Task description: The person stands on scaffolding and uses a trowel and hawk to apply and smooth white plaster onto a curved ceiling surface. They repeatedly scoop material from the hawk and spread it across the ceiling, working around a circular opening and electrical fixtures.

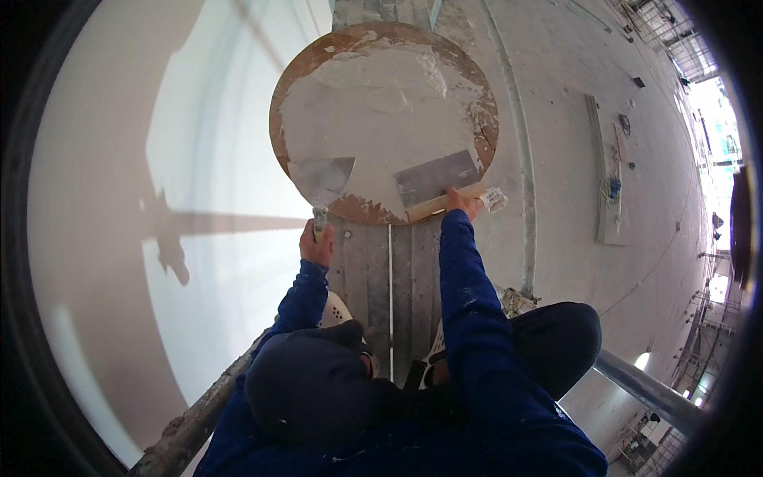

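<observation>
My left hand is shut on the short handle of a scraper, whose wide steel blade lies over the lower left of a round brown board. Pale, smeared plaster covers most of the board. My right hand grips a wide trowel at the board's lower right; its grey rectangular blade rests on the plaster and its wooden handle has a whitish, crusted end.
The board sits on metal planks, with tubular rails beside me. A white wall with shadows stands at left. Down at right lies a grey floor with a long board, cables and scaffolding beyond.
</observation>
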Motion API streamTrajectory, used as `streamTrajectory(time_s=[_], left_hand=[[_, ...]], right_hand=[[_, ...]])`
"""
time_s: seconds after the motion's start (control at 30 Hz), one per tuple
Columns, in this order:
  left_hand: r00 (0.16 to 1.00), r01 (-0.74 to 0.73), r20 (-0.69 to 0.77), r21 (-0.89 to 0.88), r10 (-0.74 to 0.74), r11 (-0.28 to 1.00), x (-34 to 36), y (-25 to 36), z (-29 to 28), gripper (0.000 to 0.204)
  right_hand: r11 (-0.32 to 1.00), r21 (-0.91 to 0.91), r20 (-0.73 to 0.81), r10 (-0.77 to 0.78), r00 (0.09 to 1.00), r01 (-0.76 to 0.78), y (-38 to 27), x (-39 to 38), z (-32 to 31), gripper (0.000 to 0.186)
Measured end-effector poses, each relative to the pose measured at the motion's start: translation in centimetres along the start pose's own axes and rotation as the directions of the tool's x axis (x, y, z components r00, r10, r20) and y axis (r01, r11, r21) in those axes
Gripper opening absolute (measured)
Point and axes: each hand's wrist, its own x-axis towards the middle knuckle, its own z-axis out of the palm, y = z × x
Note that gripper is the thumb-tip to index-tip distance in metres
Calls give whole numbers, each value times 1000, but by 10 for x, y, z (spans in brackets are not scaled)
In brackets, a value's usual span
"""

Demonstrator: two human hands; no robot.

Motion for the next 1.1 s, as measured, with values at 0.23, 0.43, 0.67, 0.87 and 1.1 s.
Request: streamTrajectory(time_s=[0.23, 0.43, 0.67, 0.87, 1.1], left_hand=[[999, 45, 16, -248, -42, 968, 15, -12, -30, 16], [987, 135, 134, -433, -85, 891, 4, -4, -21, 19], [940, 203, 329, -322, -92, 925, 4, 38, -26, 27], [915, 273, 389, -407, -105, 872, -13, 40, -25, 34], [813, 295, 566, -199, -136, 935, -14, 57, -22, 38]], right_hand=[[674, 725, 116, 89, 989, -145, 45, 7, -5, 44], [164, 904, 414, -107, 904, -395, 8, -19, -48, 22], [181, 935, 343, -253, 905, -304, -77, -48, -100, 39], [130, 930, 368, -353, 860, -345, -93, -70, -108, 32], [205, 924, 382, -507, 773, -323, -127, -78, -112, 34]])
